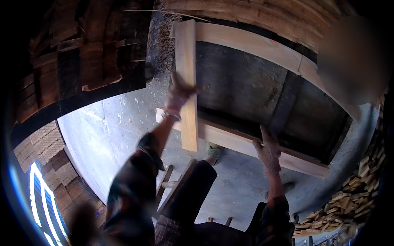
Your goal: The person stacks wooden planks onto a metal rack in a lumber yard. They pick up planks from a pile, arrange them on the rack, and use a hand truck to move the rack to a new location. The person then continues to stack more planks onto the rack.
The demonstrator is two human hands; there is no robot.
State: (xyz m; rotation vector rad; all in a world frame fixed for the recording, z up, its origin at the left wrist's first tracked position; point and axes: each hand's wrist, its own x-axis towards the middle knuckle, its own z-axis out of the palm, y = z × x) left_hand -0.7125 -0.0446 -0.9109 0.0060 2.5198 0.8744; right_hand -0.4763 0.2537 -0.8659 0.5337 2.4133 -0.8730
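A short pale wooden plank (188, 127) lies crosswise over the left end of two long boards. My left hand (179, 96), in a thin glove, rests on this plank with its fingers apart and somewhat blurred. The near long board (230, 141) runs along the dark metal-looking bed (242, 74). My right hand (269, 153), also gloved, is at the near board, its thumb and fingers stretched and spread. Opposite lies the far long board (254, 43), whose left end passes under the short plank.
Stacked brown wood pieces (90, 53) fill the upper left. A heap of small wood blocks (349, 201) lies at the lower right. A wooden stool or frame (174, 184) stands by my leg on the grey floor (135, 119). A blurred round patch hides the upper right.
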